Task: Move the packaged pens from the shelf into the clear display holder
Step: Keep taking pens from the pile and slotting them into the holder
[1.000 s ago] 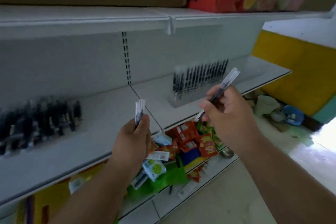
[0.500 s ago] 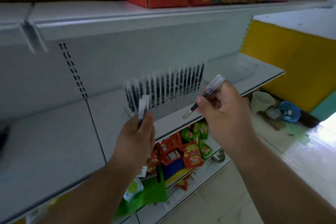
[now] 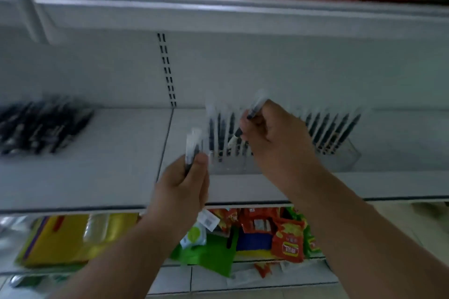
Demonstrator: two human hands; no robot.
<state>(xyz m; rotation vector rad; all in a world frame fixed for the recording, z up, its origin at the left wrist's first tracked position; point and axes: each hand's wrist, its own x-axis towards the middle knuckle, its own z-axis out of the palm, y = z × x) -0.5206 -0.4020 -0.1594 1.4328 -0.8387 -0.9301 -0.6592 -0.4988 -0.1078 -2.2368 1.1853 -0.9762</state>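
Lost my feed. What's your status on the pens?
Right hand pinching one packaged pen over the clear display holder. Left hand gripping spare pens. Loose pile on shelf. Nothing blocking.

A white shelf (image 3: 109, 177) is seen bearing a pile of packaged pens (image 3: 41, 126) at left and a clear display holder (image 3: 345, 155) at right.

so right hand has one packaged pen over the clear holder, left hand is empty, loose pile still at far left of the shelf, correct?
Not quite. In the head view the left hand is not empty: it grips a few packaged pens upright. The rest stands: the right hand holds one packaged pen over the clear holder, and the loose pile lies at far left of the shelf.
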